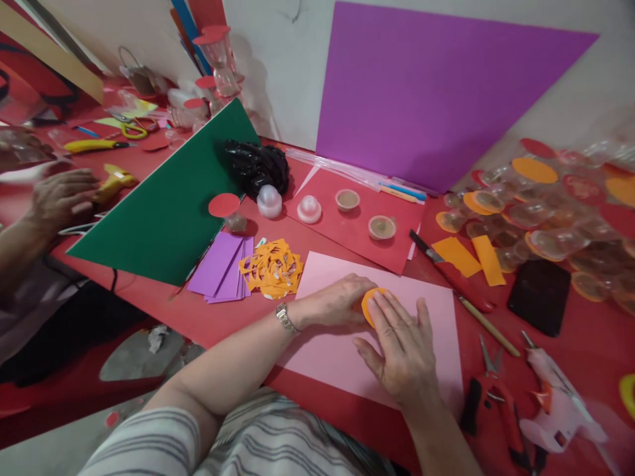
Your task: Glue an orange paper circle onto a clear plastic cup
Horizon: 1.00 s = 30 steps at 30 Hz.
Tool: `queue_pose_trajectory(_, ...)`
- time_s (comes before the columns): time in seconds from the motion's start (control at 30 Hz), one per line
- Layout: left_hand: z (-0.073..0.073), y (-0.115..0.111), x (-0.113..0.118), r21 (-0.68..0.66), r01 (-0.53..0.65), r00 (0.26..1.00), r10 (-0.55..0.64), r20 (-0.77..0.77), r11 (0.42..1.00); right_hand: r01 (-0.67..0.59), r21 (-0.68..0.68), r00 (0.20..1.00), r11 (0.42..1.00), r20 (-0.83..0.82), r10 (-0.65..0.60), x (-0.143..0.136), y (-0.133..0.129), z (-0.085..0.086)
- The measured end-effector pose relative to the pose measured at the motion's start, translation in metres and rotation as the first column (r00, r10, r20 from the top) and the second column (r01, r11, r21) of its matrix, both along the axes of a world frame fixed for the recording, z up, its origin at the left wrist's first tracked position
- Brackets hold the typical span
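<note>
Over a pink sheet [327,344], both my hands meet at an orange paper disc [368,307]. My left hand [342,301], with a watch at its wrist, curls round the disc's left side; anything beneath the disc is hidden. Flat on top of the disc lie the outstretched fingers of my right hand [399,340], thumb apart. Orange paper scraps [272,270] and purple paper strips [221,268] lie left of the pink sheet. Beyond it, two small sand-coloured filled cups [381,228] and a clear plastic cup [309,209] rest on a red sheet [342,241].
At right are a glue gun [558,396], pruning shears [496,403], a black phone [540,297] and piled plastic cups with discs [550,211]. A green board [173,211] leans at left, with another person's hand [62,198] beyond. A purple board [436,92] stands against the wall.
</note>
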<state>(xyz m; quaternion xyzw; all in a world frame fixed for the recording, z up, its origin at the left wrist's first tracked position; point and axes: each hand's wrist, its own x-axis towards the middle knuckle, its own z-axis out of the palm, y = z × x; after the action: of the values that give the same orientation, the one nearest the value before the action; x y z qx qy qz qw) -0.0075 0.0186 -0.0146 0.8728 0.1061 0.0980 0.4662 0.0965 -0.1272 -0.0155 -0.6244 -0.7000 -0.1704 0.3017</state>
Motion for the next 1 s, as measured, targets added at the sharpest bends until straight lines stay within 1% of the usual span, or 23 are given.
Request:
queue_pose_trajectory(0.23, 0.0008, 0.0019, -0.0016, -0.027, 0.029, 1.0, -0.029, -0.01, 0.999, 0.009, -0.066, 1.0, 0.998, -0.01, -0.01, 0.0001, -0.0018, 0.0016)
queue_pose_trajectory(0.4, -0.0016, 0.0037, -0.0037, -0.059, 0.04, 0.999, -0.039, 0.024, 0.997, -0.012, -0.042, 0.999, 0.999, -0.033, 0.01, -0.0002, -0.0032, 0.0038)
queue_pose_trajectory(0.63, -0.0003, 0.0007, -0.0041, -0.049, 0.049, 0.998, -0.046, 0.045, 0.998, -0.003, -0.055, 0.999, 0.998, -0.042, 0.001, -0.0017, -0.0031, 0.0085)
queue_pose_trajectory(0.8, 0.002, 0.0007, -0.0041, -0.021, 0.042, 0.999, -0.041, 0.02, 0.999, -0.001, -0.052, 0.999, 0.999, -0.046, -0.001, -0.0019, -0.0028, 0.0065)
queue_pose_trajectory(1.0, 0.007, 0.0057, -0.0069, -0.025, 0.077, 0.997, -0.077, 0.017, 0.997, 0.009, -0.044, 0.999, 0.999, -0.037, -0.011, -0.0019, -0.0015, 0.0044)
